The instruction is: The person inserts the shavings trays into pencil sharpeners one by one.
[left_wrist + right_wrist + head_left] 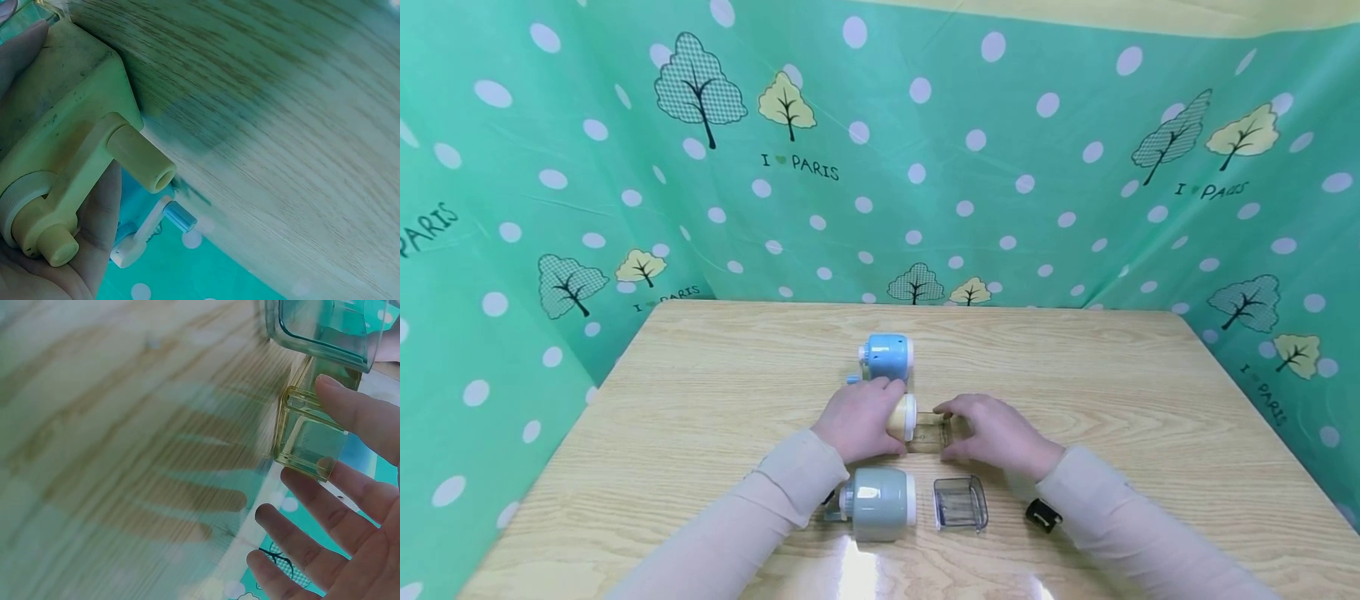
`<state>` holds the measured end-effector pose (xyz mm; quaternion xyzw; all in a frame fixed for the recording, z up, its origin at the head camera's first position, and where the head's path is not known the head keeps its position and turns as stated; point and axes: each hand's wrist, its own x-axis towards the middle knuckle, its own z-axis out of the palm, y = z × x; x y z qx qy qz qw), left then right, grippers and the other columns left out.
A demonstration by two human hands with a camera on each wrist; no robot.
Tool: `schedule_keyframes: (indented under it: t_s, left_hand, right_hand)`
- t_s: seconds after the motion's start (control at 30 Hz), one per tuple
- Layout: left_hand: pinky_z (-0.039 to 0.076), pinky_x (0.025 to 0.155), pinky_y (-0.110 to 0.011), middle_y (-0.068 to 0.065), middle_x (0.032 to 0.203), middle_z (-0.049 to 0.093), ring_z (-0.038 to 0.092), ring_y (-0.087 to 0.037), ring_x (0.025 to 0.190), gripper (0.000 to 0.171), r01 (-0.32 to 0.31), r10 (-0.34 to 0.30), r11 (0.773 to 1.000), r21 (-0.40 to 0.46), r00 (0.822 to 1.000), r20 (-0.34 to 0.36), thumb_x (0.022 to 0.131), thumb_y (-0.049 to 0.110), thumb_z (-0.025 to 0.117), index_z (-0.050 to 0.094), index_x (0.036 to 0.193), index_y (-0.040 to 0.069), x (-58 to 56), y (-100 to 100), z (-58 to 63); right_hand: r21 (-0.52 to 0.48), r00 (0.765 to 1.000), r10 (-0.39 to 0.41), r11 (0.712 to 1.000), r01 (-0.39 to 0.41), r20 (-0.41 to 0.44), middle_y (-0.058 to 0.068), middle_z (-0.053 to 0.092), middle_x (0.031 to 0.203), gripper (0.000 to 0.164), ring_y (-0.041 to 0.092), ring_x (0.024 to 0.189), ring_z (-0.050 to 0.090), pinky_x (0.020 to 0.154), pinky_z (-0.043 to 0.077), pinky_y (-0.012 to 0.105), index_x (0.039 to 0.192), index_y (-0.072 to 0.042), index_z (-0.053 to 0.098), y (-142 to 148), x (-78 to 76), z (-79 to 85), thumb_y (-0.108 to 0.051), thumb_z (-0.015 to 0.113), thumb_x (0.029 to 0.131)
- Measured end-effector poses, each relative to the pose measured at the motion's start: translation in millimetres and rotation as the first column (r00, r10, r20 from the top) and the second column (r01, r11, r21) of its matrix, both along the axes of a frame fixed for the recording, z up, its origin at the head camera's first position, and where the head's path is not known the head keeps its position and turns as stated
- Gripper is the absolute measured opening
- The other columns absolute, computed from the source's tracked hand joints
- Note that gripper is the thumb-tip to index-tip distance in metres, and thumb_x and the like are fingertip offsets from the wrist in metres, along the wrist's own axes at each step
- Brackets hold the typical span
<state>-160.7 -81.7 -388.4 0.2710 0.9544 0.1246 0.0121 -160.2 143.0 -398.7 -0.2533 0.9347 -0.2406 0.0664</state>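
Note:
My left hand (859,419) grips a pale yellow crank pencil sharpener (897,421), which lies on its side with its white rim facing right. In the left wrist view, the yellow crank handle (140,159) sticks out past the palm. A clear, yellow-tinted shavings drawer (929,433) lies at the sharpener's rim, between the two hands. My right hand (996,435) pinches the drawer's outer end; in the right wrist view its thumb is on one side and the index finger on the other, the remaining fingers spread. How far the drawer sits inside the body cannot be told.
A blue crank sharpener (887,356) lies just behind the left hand. In front lies a grey-green sharpener (880,502), with a smoky clear drawer (961,502) apart from it to the right. A patterned green cloth (985,192) hangs behind the wooden table (737,358).

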Motion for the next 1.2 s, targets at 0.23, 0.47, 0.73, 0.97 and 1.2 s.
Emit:
schedule_keyframes:
  t_s: [0.23,0.47,0.73,0.97,1.2]
  left_hand:
    - [0.052,0.068,-0.035,0.000,0.092,0.062,0.056,-0.015,0.076,0.060,0.002,-0.002,1.000,0.006,1.000,-0.001,0.065,0.042,0.087,0.061,0.109,0.011,-0.7,-0.4,0.2]
    - [0.053,0.068,-0.035,-0.001,0.093,0.063,0.057,-0.016,0.076,0.060,0.002,-0.002,1.000,0.006,1.000,-0.006,0.064,0.042,0.087,0.061,0.108,0.011,-0.7,-0.7,0.2]
    - [0.053,0.068,-0.035,-0.001,0.093,0.063,0.057,-0.016,0.076,0.062,0.005,-0.005,1.000,0.004,1.000,-0.007,0.064,0.043,0.087,0.061,0.109,0.010,-0.3,-0.6,0.8]
    - [0.053,0.067,-0.034,-0.002,0.093,0.063,0.057,-0.016,0.076,0.063,0.010,-0.009,1.000,0.007,1.000,-0.012,0.063,0.043,0.087,0.062,0.110,0.010,-0.2,-0.5,0.9]
    - [0.053,0.067,-0.034,-0.002,0.093,0.063,0.058,-0.016,0.077,0.064,0.011,-0.011,1.000,0.007,1.000,-0.015,0.063,0.043,0.087,0.062,0.110,0.009,-0.5,-0.3,0.6]
  right_hand:
    - [0.005,1.000,0.015,1.000,-0.015,-0.007,0.012,0.071,0.122,0.062,0.032,0.114,0.064,0.100,0.049,0.052,0.124,-0.005,0.070,-2.0,-0.5,-1.5,-0.031,0.085,0.071]
    - [0.010,1.000,-0.007,1.000,0.007,0.008,0.012,0.071,0.124,0.061,0.032,0.117,0.063,0.102,0.047,0.051,0.125,-0.006,0.071,-4.6,0.1,-0.5,-0.030,0.086,0.071]
    - [0.015,1.000,-0.011,1.000,0.011,0.007,0.012,0.070,0.125,0.062,0.033,0.117,0.063,0.102,0.047,0.052,0.125,-0.005,0.071,-6.3,0.4,1.2,-0.029,0.086,0.070]
    - [0.022,1.000,-0.010,1.000,0.010,-0.001,0.013,0.071,0.122,0.061,0.032,0.114,0.064,0.100,0.049,0.051,0.124,-0.005,0.071,-7.1,-0.1,1.4,-0.029,0.087,0.069]
    - [0.031,1.000,-0.011,0.999,0.011,-0.001,0.013,0.071,0.122,0.062,0.032,0.114,0.064,0.100,0.049,0.051,0.124,-0.005,0.071,-7.4,0.5,1.9,-0.029,0.086,0.069]
